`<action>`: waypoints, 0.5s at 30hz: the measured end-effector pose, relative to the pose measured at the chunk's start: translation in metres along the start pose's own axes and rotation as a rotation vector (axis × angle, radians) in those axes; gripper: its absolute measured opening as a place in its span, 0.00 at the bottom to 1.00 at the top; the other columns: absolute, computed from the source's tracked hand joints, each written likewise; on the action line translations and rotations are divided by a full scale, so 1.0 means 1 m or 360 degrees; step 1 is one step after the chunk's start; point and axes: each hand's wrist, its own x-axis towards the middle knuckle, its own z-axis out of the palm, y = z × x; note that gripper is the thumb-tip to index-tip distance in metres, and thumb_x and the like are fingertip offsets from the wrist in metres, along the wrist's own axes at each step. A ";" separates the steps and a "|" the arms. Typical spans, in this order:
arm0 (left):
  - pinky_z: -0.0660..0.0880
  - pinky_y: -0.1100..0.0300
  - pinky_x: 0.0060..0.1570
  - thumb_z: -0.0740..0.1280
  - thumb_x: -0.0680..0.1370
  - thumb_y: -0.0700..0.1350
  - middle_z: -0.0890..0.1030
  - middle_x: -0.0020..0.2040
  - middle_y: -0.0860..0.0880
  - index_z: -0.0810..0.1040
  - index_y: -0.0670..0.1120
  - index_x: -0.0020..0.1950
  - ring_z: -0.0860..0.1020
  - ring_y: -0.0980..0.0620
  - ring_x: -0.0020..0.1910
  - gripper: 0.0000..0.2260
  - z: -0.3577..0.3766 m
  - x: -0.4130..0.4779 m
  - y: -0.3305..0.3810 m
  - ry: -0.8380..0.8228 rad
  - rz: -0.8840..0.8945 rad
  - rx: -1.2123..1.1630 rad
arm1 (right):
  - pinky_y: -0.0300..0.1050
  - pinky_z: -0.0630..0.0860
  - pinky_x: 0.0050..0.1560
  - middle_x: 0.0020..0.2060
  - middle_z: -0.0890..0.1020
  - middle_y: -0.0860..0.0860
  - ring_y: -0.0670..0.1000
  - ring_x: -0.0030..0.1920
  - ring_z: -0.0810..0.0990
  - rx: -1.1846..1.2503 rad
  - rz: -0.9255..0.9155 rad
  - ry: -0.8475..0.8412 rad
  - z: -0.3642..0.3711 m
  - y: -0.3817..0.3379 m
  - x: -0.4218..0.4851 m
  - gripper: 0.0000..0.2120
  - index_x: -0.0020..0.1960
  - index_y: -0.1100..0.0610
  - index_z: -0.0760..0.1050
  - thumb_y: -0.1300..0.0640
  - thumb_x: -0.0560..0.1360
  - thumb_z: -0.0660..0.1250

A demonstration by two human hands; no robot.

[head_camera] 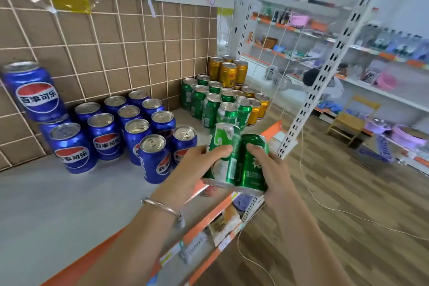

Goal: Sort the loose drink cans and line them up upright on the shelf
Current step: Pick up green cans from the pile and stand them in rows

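My left hand (pixel 192 169) grips a green can (pixel 224 158) and my right hand (pixel 274 174) grips a second green can (pixel 253 165). Both cans are held side by side above the shelf's front edge. On the grey shelf (pixel 58 204) stand several blue cola cans (pixel 130 127) in rows at the left, one more blue can (pixel 34 90) stacked on top at the far left. Several green cans (pixel 209 100) stand upright further right, and gold cans (pixel 228 74) stand behind and beside them.
A wire grid over brown board (pixel 104 42) backs the shelf. An orange price strip (pixel 204 218) runs along the front edge. A white slotted upright (pixel 325 76) stands at the right. Beyond are wood flooring (pixel 348 193), a thin cable, other shelves and a wooden chair (pixel 352 118).
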 end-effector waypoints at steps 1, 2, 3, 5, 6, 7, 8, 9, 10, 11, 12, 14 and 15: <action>0.81 0.58 0.45 0.73 0.71 0.48 0.85 0.41 0.46 0.83 0.43 0.45 0.84 0.47 0.41 0.09 0.000 0.009 0.004 0.0059 0.0047 0.0058 | 0.57 0.82 0.45 0.45 0.85 0.58 0.59 0.44 0.85 -0.0024 0.0000 -0.0010 0.002 -0.003 0.010 0.15 0.53 0.58 0.77 0.54 0.70 0.74; 0.80 0.55 0.48 0.74 0.70 0.48 0.85 0.42 0.46 0.83 0.44 0.46 0.84 0.47 0.43 0.09 0.000 0.015 0.011 0.0106 0.0094 0.0157 | 0.59 0.81 0.47 0.45 0.85 0.58 0.59 0.45 0.84 -0.0043 -0.0010 -0.0018 0.004 -0.006 0.022 0.15 0.54 0.58 0.77 0.54 0.70 0.74; 0.79 0.51 0.52 0.75 0.68 0.48 0.85 0.44 0.46 0.83 0.45 0.47 0.84 0.47 0.46 0.11 -0.002 0.023 0.017 0.0128 0.0145 0.0278 | 0.61 0.81 0.49 0.46 0.84 0.58 0.60 0.46 0.84 -0.0059 -0.0020 -0.0033 0.007 -0.011 0.032 0.16 0.55 0.59 0.76 0.55 0.70 0.74; 0.78 0.50 0.54 0.77 0.66 0.49 0.85 0.46 0.48 0.82 0.48 0.50 0.83 0.49 0.48 0.15 -0.007 0.036 0.032 0.0164 0.0227 0.0510 | 0.61 0.81 0.48 0.46 0.84 0.58 0.59 0.45 0.84 -0.0107 -0.0048 -0.0096 0.014 -0.021 0.054 0.17 0.56 0.59 0.75 0.56 0.70 0.73; 0.78 0.51 0.54 0.77 0.64 0.51 0.84 0.46 0.50 0.80 0.50 0.50 0.82 0.51 0.48 0.17 -0.011 0.044 0.040 0.0204 0.0237 0.0595 | 0.59 0.81 0.46 0.45 0.84 0.58 0.58 0.43 0.84 -0.0133 -0.0062 -0.0141 0.019 -0.027 0.065 0.16 0.56 0.58 0.75 0.57 0.70 0.73; 0.77 0.52 0.54 0.77 0.63 0.51 0.83 0.47 0.53 0.78 0.51 0.50 0.81 0.54 0.48 0.18 -0.015 0.051 0.047 0.0251 0.0239 0.0629 | 0.57 0.82 0.44 0.43 0.84 0.57 0.56 0.41 0.84 -0.0148 -0.0071 -0.0193 0.024 -0.035 0.075 0.14 0.54 0.57 0.76 0.57 0.71 0.73; 0.76 0.55 0.54 0.77 0.64 0.50 0.81 0.48 0.55 0.75 0.53 0.51 0.79 0.56 0.49 0.19 -0.019 0.057 0.057 0.0322 0.0247 0.0663 | 0.55 0.82 0.43 0.41 0.84 0.55 0.55 0.39 0.84 -0.0156 -0.0086 -0.0251 0.030 -0.042 0.087 0.12 0.52 0.56 0.76 0.58 0.71 0.73; 0.75 0.56 0.54 0.77 0.65 0.48 0.79 0.48 0.56 0.72 0.54 0.52 0.78 0.58 0.49 0.21 -0.024 0.063 0.064 0.0359 0.0269 0.0685 | 0.55 0.82 0.43 0.40 0.84 0.54 0.54 0.39 0.84 -0.0162 -0.0099 -0.0316 0.037 -0.050 0.099 0.11 0.52 0.55 0.76 0.58 0.71 0.73; 0.74 0.58 0.53 0.77 0.65 0.47 0.78 0.49 0.57 0.70 0.54 0.54 0.77 0.58 0.50 0.23 -0.027 0.069 0.072 0.0409 0.0290 0.0707 | 0.57 0.82 0.46 0.41 0.84 0.54 0.54 0.41 0.84 -0.0192 -0.0110 -0.0398 0.045 -0.058 0.111 0.13 0.53 0.54 0.75 0.57 0.70 0.73; 0.75 0.59 0.53 0.78 0.63 0.47 0.79 0.49 0.56 0.70 0.53 0.56 0.78 0.58 0.50 0.26 -0.033 0.078 0.080 0.0444 0.0313 0.0707 | 0.58 0.81 0.49 0.44 0.84 0.54 0.55 0.44 0.84 -0.0246 -0.0119 -0.0482 0.053 -0.065 0.124 0.16 0.56 0.54 0.74 0.55 0.70 0.73; 0.76 0.59 0.53 0.79 0.61 0.46 0.81 0.49 0.55 0.72 0.51 0.56 0.79 0.57 0.49 0.26 -0.036 0.083 0.089 0.0471 0.0338 0.0702 | 0.58 0.80 0.51 0.48 0.84 0.53 0.55 0.47 0.84 -0.0321 -0.0143 -0.0557 0.062 -0.072 0.138 0.20 0.58 0.53 0.73 0.54 0.69 0.74; 0.77 0.56 0.54 0.78 0.60 0.42 0.84 0.48 0.51 0.78 0.51 0.54 0.81 0.53 0.49 0.23 -0.046 0.096 0.105 0.0446 0.0375 0.0718 | 0.58 0.80 0.52 0.49 0.83 0.54 0.55 0.48 0.83 -0.0421 -0.0224 -0.0704 0.080 -0.086 0.162 0.23 0.59 0.53 0.73 0.54 0.67 0.75; 0.77 0.54 0.55 0.77 0.60 0.43 0.84 0.49 0.50 0.79 0.50 0.54 0.82 0.52 0.51 0.23 -0.053 0.104 0.110 0.0445 0.0377 0.0763 | 0.58 0.80 0.52 0.49 0.83 0.54 0.55 0.48 0.84 -0.0462 -0.0284 -0.0764 0.089 -0.093 0.175 0.24 0.58 0.54 0.73 0.55 0.65 0.76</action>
